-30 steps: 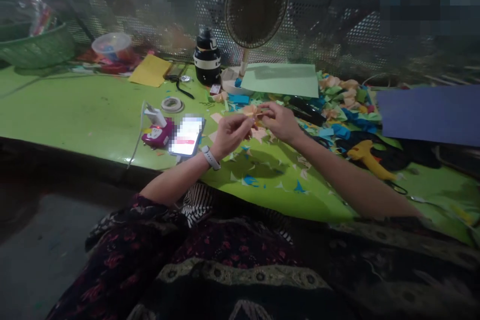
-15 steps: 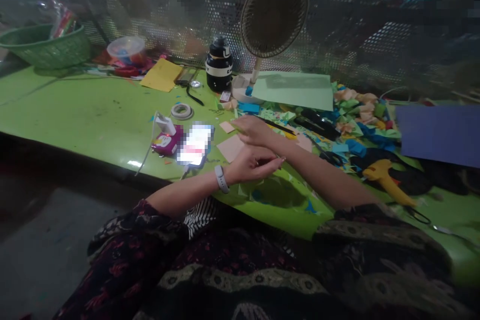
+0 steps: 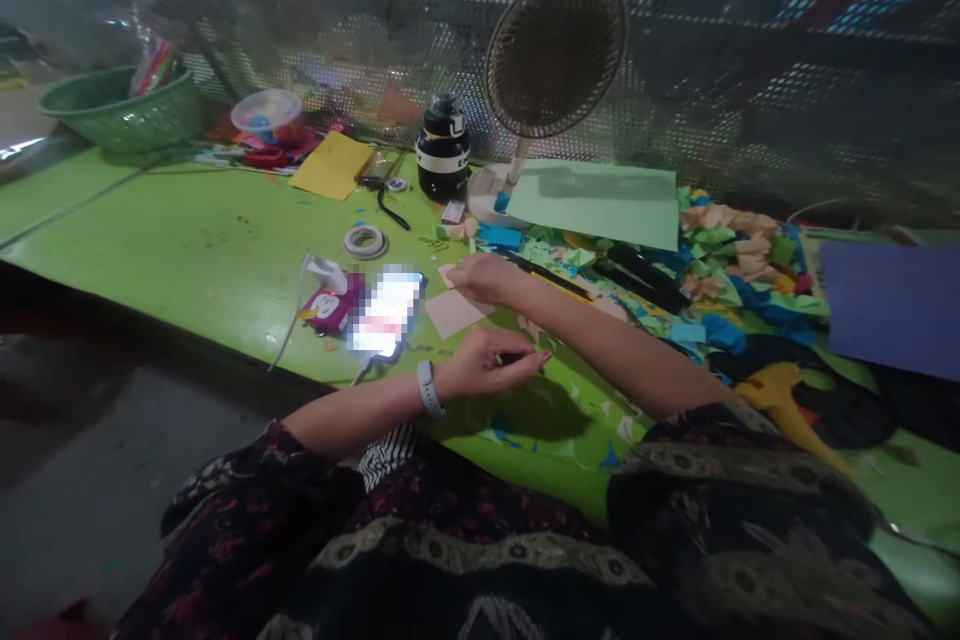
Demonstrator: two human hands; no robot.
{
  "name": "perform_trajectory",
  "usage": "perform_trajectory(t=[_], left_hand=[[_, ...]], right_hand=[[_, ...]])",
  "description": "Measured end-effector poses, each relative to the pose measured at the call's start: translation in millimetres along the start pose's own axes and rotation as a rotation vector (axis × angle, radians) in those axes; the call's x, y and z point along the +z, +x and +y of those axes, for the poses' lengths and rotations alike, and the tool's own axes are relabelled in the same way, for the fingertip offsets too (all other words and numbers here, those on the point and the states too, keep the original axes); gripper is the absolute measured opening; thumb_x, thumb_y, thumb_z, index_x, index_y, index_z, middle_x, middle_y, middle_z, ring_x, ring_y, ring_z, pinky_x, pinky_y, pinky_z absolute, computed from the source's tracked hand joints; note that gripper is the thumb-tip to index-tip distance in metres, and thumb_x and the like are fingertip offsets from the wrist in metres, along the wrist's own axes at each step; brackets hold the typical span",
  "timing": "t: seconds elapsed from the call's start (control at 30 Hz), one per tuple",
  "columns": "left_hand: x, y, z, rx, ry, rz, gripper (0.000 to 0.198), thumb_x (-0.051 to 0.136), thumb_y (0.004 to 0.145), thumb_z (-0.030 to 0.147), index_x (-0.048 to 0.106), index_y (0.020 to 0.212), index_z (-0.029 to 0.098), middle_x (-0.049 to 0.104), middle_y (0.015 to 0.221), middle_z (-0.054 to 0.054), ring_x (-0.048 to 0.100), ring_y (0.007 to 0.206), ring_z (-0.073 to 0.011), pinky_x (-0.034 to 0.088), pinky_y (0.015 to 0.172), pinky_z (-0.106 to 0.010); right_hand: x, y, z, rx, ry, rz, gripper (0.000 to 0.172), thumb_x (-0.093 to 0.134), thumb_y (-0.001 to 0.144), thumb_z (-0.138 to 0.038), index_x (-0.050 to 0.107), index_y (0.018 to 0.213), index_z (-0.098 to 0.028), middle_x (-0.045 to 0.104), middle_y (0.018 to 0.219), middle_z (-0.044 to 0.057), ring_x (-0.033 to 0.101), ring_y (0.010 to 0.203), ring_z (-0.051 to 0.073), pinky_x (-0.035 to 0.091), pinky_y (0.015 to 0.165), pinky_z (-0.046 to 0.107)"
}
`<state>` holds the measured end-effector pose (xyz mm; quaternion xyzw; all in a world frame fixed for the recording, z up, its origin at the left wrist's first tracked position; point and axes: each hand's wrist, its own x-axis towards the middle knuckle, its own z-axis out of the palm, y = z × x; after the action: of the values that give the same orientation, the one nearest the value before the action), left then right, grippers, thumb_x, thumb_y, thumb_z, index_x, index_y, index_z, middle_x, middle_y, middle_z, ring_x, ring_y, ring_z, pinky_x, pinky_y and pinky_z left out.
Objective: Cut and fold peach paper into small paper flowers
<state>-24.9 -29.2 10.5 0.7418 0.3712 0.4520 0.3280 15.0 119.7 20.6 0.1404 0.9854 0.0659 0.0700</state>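
My right hand reaches over the table, its fingertips bent down onto a small pink paper piece. Its fingers are mostly hidden beneath the back of the hand, so a grip on the piece cannot be made out. Just below lies a larger pale pink paper square. My left hand, with a white band on its wrist, hovers nearer the front edge. Thumb and fingers there are pressed together; anything between them is too small to name.
A lit phone lies beside a purple charger block. Behind are a tape roll, a black bottle and a fan. Paper scraps, a black stapler-like tool and a yellow glue gun lie to the right.
My left hand has drawn away from the right one, toward the front edge. The right hand has come over the small pink piece. The view has shifted slightly.
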Motion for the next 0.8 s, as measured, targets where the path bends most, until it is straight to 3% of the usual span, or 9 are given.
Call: perform_trajectory(t=[0.3, 0.43, 0.67, 0.8], left_hand=[[-1.7, -0.4, -5.0, 0.031, 0.130, 0.035, 0.038, 0.052, 0.096, 0.035, 0.063, 0.065, 0.016, 0.061, 0.057, -0.004, 0.053, 0.051, -0.0109, 0.040, 0.053, -0.023], [-4.9, 3.3, -3.9, 0.018, 0.187, -0.030, 0.037, 0.050, 0.095, 0.036, 0.064, 0.067, 0.018, 0.064, 0.059, -0.006, 0.056, 0.054, -0.0132, 0.041, 0.055, -0.024], [-6.3, 6.6, -15.5, -0.082, 0.141, 0.022, 0.041, 0.050, 0.095, 0.043, 0.065, 0.067, 0.017, 0.064, 0.060, -0.006, 0.056, 0.055, -0.0125, 0.042, 0.057, -0.023], [-6.0, 5.2, -10.9, -0.121, 0.073, 0.073, 0.043, 0.052, 0.094, 0.045, 0.065, 0.066, 0.016, 0.066, 0.060, -0.006, 0.057, 0.055, -0.0119, 0.044, 0.058, -0.023]], right_hand=[[-5.6, -1.2, -7.3, 0.026, 0.118, 0.032, 0.033, 0.040, 0.093, -0.006, 0.063, 0.116, -0.007, 0.072, 0.108, 0.022, 0.068, 0.107, 0.028, 0.049, 0.083, 0.034], [-3.7, -0.6, -5.3, 0.027, 0.116, 0.058, 0.033, 0.040, 0.093, -0.006, 0.064, 0.116, -0.009, 0.072, 0.110, 0.019, 0.067, 0.106, 0.027, 0.049, 0.082, 0.033], [3.2, -3.4, 1.3, 0.048, 0.127, 0.107, 0.031, 0.041, 0.095, -0.009, 0.064, 0.116, -0.012, 0.072, 0.111, 0.017, 0.067, 0.102, 0.025, 0.046, 0.081, 0.032], [-4.1, -18.4, 8.0, 0.082, 0.213, 0.269, 0.033, 0.042, 0.096, -0.013, 0.064, 0.120, -0.010, 0.072, 0.112, 0.018, 0.064, 0.108, 0.028, 0.045, 0.090, 0.035]])
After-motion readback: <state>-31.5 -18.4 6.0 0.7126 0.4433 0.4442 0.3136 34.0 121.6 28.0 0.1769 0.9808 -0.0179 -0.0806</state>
